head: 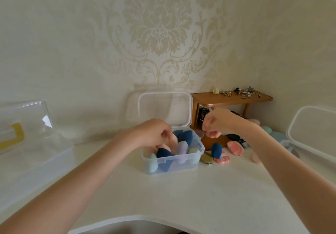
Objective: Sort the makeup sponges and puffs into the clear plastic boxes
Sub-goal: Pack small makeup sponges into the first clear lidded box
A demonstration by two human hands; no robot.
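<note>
Damask wallpaper backs a white counter (163, 193). Landmark: clear plastic box (172, 162), centre, hinged lid (164, 108) raised behind it. Inside the box are sponges in dark blue, mint, lilac and peach. Right of the box stands a small wooden shelf (231, 100) bearing trinkets. Just right of the box lie a dark blue sponge (216, 150) and two pink marbled puffs (235, 148). Left hand (154, 133) reaches into the box, fingers curled on a peach sponge (174, 138). Right hand (216, 122) hovers above the box's right rear corner, fingers curled; contents cannot be determined.
</note>
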